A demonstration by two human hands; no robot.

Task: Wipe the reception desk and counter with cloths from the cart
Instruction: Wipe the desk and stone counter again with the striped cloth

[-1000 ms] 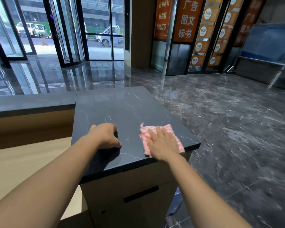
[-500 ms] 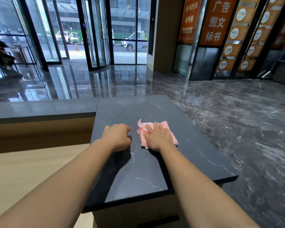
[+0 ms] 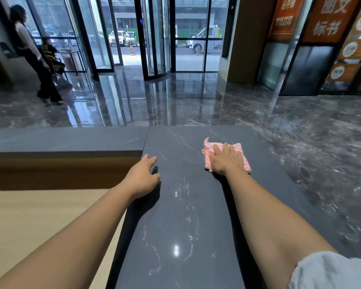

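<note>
Two hands meet the counter (image 3: 175,215): the right hand (image 3: 225,161) lies flat, pressing the striped cloth (image 3: 243,161) near the far edge; the left hand (image 3: 142,178) rests loosely open, seemingly empty. Overreaching could push the cloth off.

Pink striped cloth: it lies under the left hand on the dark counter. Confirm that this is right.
Not right. The head view shows the pink striped cloth under the right hand, which presses flat on it on the dark counter. The left hand is at the counter's left edge and holds nothing.
</note>
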